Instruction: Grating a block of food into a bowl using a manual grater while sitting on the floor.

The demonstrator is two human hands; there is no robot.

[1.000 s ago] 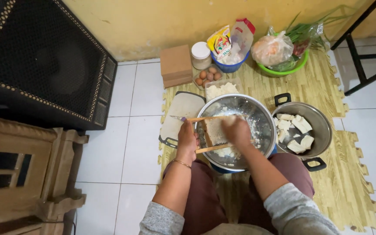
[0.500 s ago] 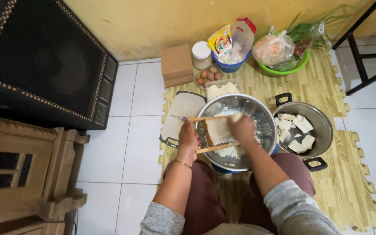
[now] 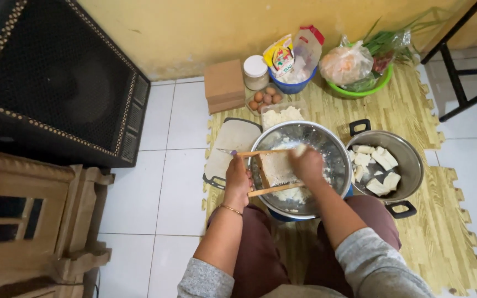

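Note:
A wooden-framed grater lies across a large steel bowl that holds white grated bits. My left hand grips the grater's left side at the bowl's rim. Over the grater's right end, my right hand presses a pale white chunk against it. Right of the bowl stands a steel pot with several white blocks inside.
A white cutting board lies left of the bowl. Behind are eggs, a clear tub of white pieces, a brown box, a jar, a blue bowl with packets and a green bowl with bagged vegetables. A black speaker stands left.
My right hand has slid with the white chunk toward the grater's far end. The left hand stays on the grater's frame.

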